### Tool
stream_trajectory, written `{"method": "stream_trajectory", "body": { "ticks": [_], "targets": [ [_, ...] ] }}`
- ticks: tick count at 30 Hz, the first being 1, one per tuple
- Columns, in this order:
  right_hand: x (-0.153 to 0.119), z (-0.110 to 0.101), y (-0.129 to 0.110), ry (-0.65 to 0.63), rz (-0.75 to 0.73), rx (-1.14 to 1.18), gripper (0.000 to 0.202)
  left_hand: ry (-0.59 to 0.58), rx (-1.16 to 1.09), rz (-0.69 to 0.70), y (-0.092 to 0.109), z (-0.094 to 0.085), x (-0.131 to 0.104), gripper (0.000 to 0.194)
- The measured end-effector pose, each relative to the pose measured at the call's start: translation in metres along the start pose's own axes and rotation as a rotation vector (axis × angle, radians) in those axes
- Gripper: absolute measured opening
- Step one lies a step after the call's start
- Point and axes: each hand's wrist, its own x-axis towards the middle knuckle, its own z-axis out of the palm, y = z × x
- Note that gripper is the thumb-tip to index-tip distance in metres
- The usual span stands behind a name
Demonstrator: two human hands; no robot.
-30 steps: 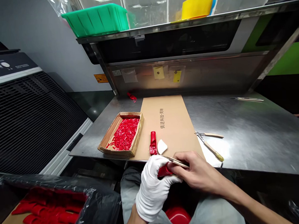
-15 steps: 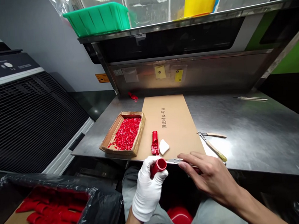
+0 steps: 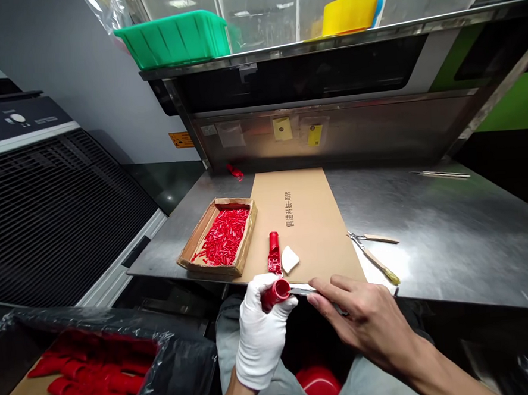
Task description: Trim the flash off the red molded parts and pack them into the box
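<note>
My left hand (image 3: pixel 260 344), in a white glove, is closed around a red plastic tube (image 3: pixel 279 290), its open round end tipped up toward me. My bare right hand (image 3: pixel 369 316) grips a thin-bladed knife (image 3: pixel 302 289); most of its handle is hidden by the fingers. The blade reaches left to the rim of the tube and appears to touch it. Just beyond my left hand, a second red plastic part (image 3: pixel 273 253) lies on the cardboard sheet (image 3: pixel 310 218), next to a white wedge-shaped piece (image 3: pixel 290 259).
A cardboard tray (image 3: pixel 249 240) of red scraps stands at left. Pliers (image 3: pixel 374 238) and tweezers (image 3: pixel 441 175) lie on the right of the metal table (image 3: pixel 449 240). A black-lined box (image 3: pixel 184 351) of red parts sits lower left. A shelf with a green bin (image 3: pixel 174 39) spans the back.
My right hand has moved slightly left, bringing the knife blade to the tube's rim. The tube has turned and shifted slightly left in my left hand.
</note>
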Motion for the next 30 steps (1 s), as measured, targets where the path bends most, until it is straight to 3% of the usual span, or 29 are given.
{"method": "stream_trajectory", "body": {
  "ticks": [3, 6, 10, 13, 16, 18, 22, 25, 27, 30],
  "targets": [
    [-0.003, 0.0, -0.002, -0.063, 0.014, 0.142, 0.027, 0.07, -0.008, 0.027, 0.003, 0.001, 0.001, 0.025],
    [0.0, -0.003, -0.003, -0.061, 0.131, 0.372, 0.026, 0.075, 0.029, 0.091, 0.001, 0.0, 0.001, 0.027],
    [0.014, 0.002, -0.009, -0.104, 0.332, 0.616, 0.037, 0.012, 0.089, 0.168, -0.003, 0.0, -0.003, 0.024],
    [0.027, 0.012, -0.009, -0.143, 0.352, 0.756, 0.038, -0.065, 0.074, 0.211, -0.002, 0.0, -0.008, 0.021],
    [0.035, 0.014, -0.005, -0.07, 0.38, 0.733, 0.039, -0.123, 0.111, 0.244, 0.0, -0.005, -0.011, 0.02],
    [0.036, 0.012, -0.005, -0.091, 0.334, 0.725, 0.029, -0.174, 0.173, 0.235, 0.0, -0.007, -0.012, 0.019],
    [0.035, 0.011, -0.017, -0.169, 0.118, 0.6, 0.015, -0.279, 0.274, 0.112, -0.002, -0.006, -0.011, 0.02],
    [0.036, 0.02, -0.017, -0.172, 0.094, 0.516, 0.019, -0.394, 0.277, -0.088, -0.003, -0.002, -0.014, 0.024],
    [0.04, 0.027, -0.004, -0.19, 0.106, 0.468, 0.019, -0.421, 0.227, -0.216, -0.004, -0.002, -0.018, 0.023],
    [0.051, 0.038, 0.037, -0.144, 0.226, 0.312, 0.028, -0.334, 0.021, -0.377, -0.003, -0.005, -0.02, 0.031]
  ]
}}
